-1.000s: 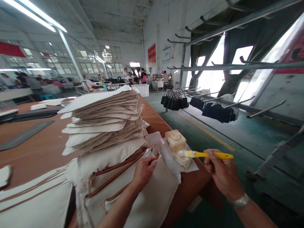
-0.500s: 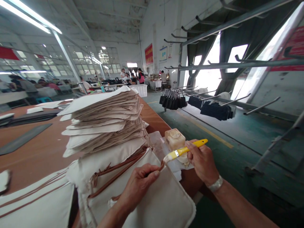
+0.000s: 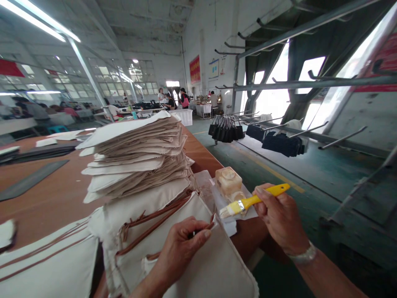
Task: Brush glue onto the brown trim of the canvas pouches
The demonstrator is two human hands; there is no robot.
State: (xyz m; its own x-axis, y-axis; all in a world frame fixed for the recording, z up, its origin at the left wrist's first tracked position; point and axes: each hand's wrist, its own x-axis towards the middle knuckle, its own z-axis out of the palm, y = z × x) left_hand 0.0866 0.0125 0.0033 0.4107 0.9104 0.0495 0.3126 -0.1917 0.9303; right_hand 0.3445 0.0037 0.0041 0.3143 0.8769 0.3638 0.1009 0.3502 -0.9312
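Observation:
My left hand pinches the end of a thin brown strip at the corner of a cream fabric panel. In my right hand is a yellow-handled paintbrush, its pale, coated bristles pointing left, a small gap away from the strip. Behind the brush stands a pale, crusted plastic container on a white sheet. More brown strips lie along the cream pieces just left of the panel.
A tall stack of cream fabric pieces rises on the brown table. More cream panels with brown edging lie at left. Dark flat pieces are behind them. A metal rack with hanging black items stands at right; people work far back.
The paintbrush in my right hand has moved right and slightly down, off the brown strip. My left hand keeps its pinch on the strip, almost in place.

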